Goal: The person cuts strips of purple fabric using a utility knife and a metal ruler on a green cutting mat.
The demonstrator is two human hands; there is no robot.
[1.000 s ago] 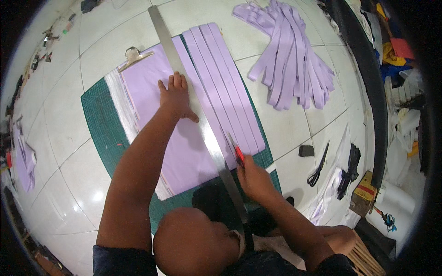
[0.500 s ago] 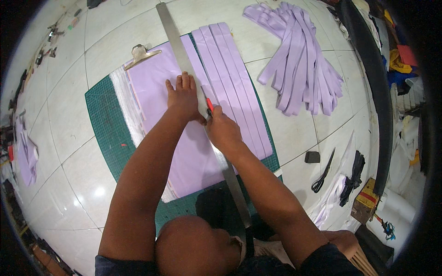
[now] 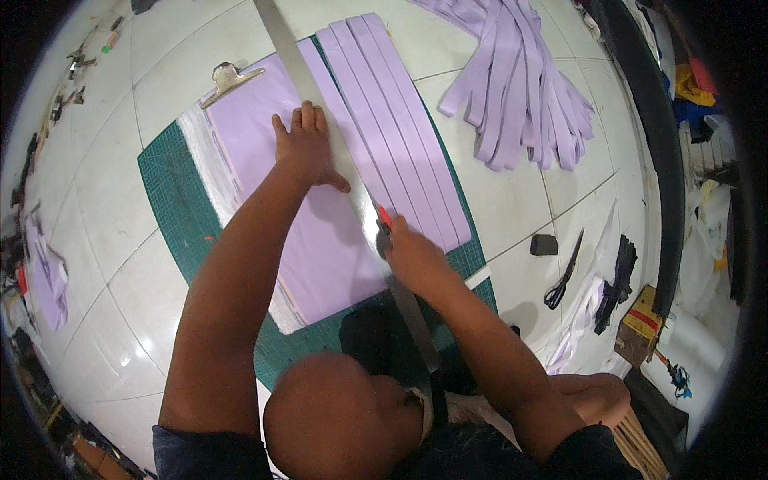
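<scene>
A sheet of lilac fabric (image 3: 248,112) lies on a green cutting mat (image 3: 164,196), with a silver bulldog clip (image 3: 228,82) at its far left corner. Across it runs a long metal ruler (image 3: 290,52), slanting from the far left toward me. My left hand (image 3: 306,152) presses down with fingers spread, beside and partly on the ruler. In my right hand (image 3: 416,254), closed, is a red and dark utility knife (image 3: 385,218), held against the ruler's right edge; its blade cannot be made out. Several cut lilac strips (image 3: 392,120) lie side by side to the right.
More lilac strips (image 3: 512,96) are heaped on the tiled floor at the far right. Nearer lie a dark block (image 3: 544,245), black-handled scissors (image 3: 560,284) and a black bundle (image 3: 618,280). Lilac scraps (image 3: 48,276) sit at the left. A long black roll (image 3: 660,160) borders the right side.
My right hand has drawn the utility knife nearer along the ruler's edge. My left hand stays pressed on the fabric and ruler. The whole view has shifted slightly.
</scene>
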